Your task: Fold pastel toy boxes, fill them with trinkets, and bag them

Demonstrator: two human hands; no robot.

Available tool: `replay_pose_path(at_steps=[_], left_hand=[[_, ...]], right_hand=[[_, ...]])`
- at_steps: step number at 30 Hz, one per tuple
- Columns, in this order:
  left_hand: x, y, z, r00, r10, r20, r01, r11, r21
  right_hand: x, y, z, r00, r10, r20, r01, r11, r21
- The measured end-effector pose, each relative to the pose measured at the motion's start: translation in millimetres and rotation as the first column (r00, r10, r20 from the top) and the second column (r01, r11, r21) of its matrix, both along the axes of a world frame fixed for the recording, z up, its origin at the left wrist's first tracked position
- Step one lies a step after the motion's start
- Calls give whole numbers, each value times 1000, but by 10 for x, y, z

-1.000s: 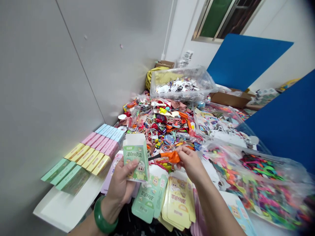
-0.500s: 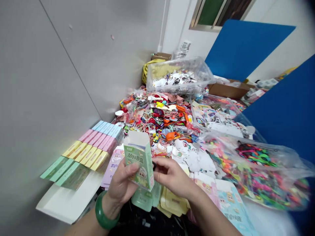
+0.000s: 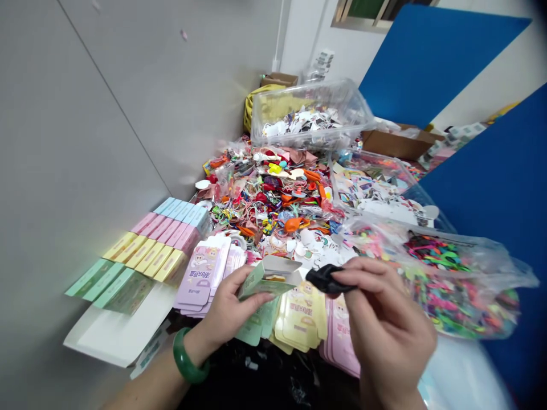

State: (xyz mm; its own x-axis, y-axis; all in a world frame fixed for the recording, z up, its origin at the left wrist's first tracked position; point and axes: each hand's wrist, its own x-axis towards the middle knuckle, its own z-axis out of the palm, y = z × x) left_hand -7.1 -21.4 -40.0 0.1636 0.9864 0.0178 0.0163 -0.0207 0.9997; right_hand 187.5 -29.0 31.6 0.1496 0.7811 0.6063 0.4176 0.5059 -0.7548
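My left hand [image 3: 231, 310], with a green bangle at the wrist, grips a small green box [image 3: 270, 279]. The box is tilted with its open end toward me, and something pale shows inside. To its right, my right hand [image 3: 384, 319] pinches a crumpled black item [image 3: 327, 279] between thumb and fingers, apart from the box. Below and around the hands lie flat cartons: purple [image 3: 199, 279], green [image 3: 258, 326], yellow [image 3: 300, 319] and pink [image 3: 342, 341].
Rows of blue, pink, yellow and green boxes [image 3: 145, 253] stand at the left in a white tray [image 3: 115, 333]. Behind is a heap of colourful trinkets [image 3: 273, 193]. A clear bin [image 3: 311, 136] stands at the back; plastic bags [image 3: 465, 285] lie at the right.
My right hand has moved from beside the green box to the right, and the black item now shows clearly in it. The green box has tipped so its opening faces me.
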Motion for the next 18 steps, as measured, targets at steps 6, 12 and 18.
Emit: replay_pose_path(at_steps=[6,12,18], left_hand=[[95,-28,-1,997,5,-81,4,993,116],[84,-52,-23,996,-2,-84,9,997,81],[156,-80,-16,999,-4,-32,5,999,37]], right_hand=[[-263,-57,-53,809,119,576,-206,974,88],[-182,31,-70,917,-66,394,9,990,144],[-137,100,-164,783,-281,555,-7,888,460]])
